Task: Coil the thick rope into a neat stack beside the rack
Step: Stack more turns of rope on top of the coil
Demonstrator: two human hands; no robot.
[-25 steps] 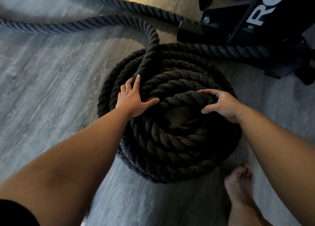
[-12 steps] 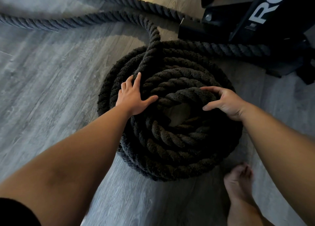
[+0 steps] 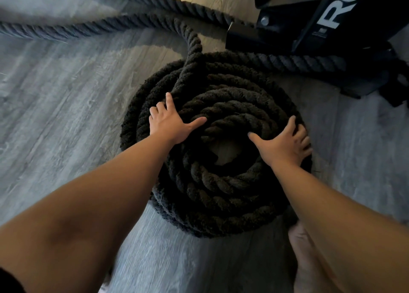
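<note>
The thick black rope coil (image 3: 212, 188) is a round stack of several loops on the grey wood floor, with a small hole at its centre. My left hand (image 3: 170, 122) lies flat on the coil's upper left, fingers spread, beside the strand that climbs onto the stack. My right hand (image 3: 285, 142) rests palm-down on the coil's right side, thumb toward the hole and fingers bent over the outer loops. Neither hand closes around a strand. The black rack (image 3: 309, 27) stands just behind the coil on the right.
Loose rope (image 3: 88, 27) trails from the coil's far side off to the left across the floor. Another rope length (image 3: 298, 61) runs along the rack's base. My bare foot (image 3: 303, 244) stands by the coil's near right edge.
My right hand let go of the top inner loop and moved outward to the coil's right side. My left hand stayed in place on the coil.
</note>
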